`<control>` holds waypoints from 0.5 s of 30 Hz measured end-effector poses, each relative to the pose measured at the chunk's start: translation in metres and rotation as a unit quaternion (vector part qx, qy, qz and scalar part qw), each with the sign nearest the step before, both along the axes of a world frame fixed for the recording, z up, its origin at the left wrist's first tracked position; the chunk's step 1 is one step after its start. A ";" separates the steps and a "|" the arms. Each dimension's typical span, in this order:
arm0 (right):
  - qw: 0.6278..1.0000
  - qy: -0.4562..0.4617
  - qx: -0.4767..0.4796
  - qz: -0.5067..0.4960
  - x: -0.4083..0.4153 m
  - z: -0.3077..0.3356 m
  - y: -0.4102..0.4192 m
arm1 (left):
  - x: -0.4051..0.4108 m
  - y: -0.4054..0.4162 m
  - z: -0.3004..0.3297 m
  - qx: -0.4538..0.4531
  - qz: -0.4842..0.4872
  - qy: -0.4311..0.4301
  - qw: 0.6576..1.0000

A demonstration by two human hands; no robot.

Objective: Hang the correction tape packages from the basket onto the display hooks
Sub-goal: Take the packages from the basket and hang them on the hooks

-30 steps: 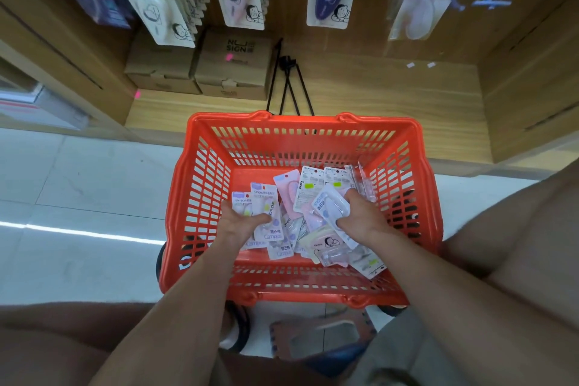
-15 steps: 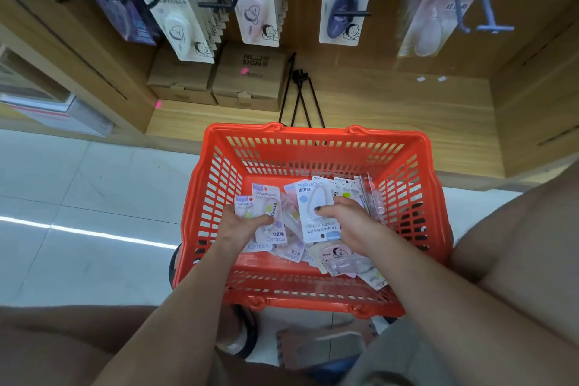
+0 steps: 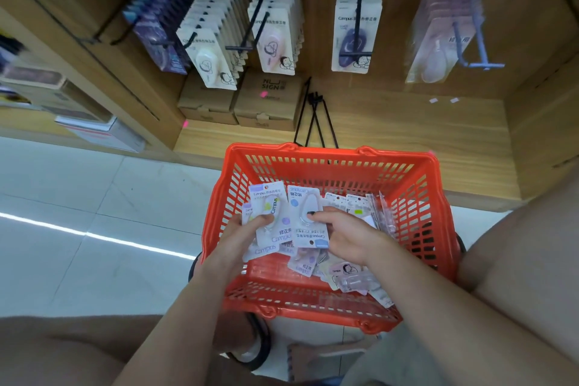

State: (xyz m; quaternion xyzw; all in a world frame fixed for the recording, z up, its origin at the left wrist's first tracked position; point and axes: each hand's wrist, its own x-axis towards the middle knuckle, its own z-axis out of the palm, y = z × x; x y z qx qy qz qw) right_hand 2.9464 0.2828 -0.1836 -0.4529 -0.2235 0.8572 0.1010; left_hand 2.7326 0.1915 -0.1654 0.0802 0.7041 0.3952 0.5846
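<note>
An orange plastic basket (image 3: 416, 197) stands on the floor in front of me with several correction tape packages (image 3: 347, 276) loose inside. My left hand (image 3: 238, 238) grips a small stack of packages (image 3: 271, 213), printed side up. My right hand (image 3: 341, 232) pinches one package (image 3: 305, 216) upside down, thumb on its clear blister, just right of that stack. Both hands are above the basket. On the wooden back wall, black display hooks (image 3: 257, 22) carry rows of hung packages (image 3: 216, 41), and a blue hook (image 3: 476, 41) carries pale ones.
Two brown cardboard boxes (image 3: 266, 103) sit on the low wooden shelf (image 3: 407, 135) under the hooks, beside loose black wire hooks (image 3: 316, 116). My knees flank the basket left and right. White floor tiles (image 3: 94, 213) spread to the left.
My right hand has lifted one package from the pile and brought it beside the stack in my left hand. Both hands rose slightly. My view tilted up toward the hooks.
</note>
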 end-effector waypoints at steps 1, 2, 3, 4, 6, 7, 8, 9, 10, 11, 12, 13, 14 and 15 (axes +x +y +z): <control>1.000 0.008 0.001 0.003 -0.002 0.004 0.000 | 0.003 0.002 0.006 0.010 0.000 -0.007 1.000; 1.000 0.012 0.007 0.003 -0.003 0.009 0.001 | 0.005 0.004 0.011 0.019 -0.002 -0.009 1.000; 1.000 0.014 0.018 0.001 -0.003 0.014 0.003 | 0.008 0.008 0.017 0.029 -0.004 -0.008 1.000; 0.999 0.011 0.032 -0.001 -0.003 0.020 0.004 | 0.009 0.011 0.023 0.041 -0.005 -0.005 0.999; 0.998 -0.011 0.056 -0.012 -0.001 0.031 0.010 | 0.010 0.019 0.035 0.071 -0.015 0.003 0.997; 0.998 -0.020 0.061 -0.026 0.000 0.038 0.013 | 0.010 0.024 0.041 0.091 -0.028 0.006 0.995; 0.997 -0.020 0.064 -0.046 0.001 0.045 0.016 | 0.010 0.028 0.048 0.110 -0.044 0.011 0.993; 0.995 -0.013 0.068 -0.067 0.001 0.051 0.018 | 0.011 0.033 0.055 0.126 -0.062 0.016 0.990; 0.993 -0.004 0.077 -0.089 0.001 0.057 0.020 | 0.011 0.037 0.063 0.136 -0.078 0.023 0.987; 0.990 0.006 0.090 -0.109 0.001 0.063 0.022 | 0.011 0.042 0.070 0.144 -0.091 0.030 0.985; 0.987 0.013 0.107 -0.123 0.001 0.071 0.023 | 0.010 0.047 0.077 0.153 -0.100 0.037 0.983; 0.983 0.018 0.125 -0.134 0.001 0.078 0.025 | 0.009 0.052 0.085 0.162 -0.107 0.042 0.980; 0.979 0.024 0.142 -0.142 0.001 0.087 0.026 | 0.007 0.057 0.093 0.170 -0.113 0.042 0.978; 0.976 0.033 0.154 -0.148 0.001 0.095 0.029 | 0.006 0.062 0.101 0.177 -0.120 0.035 0.976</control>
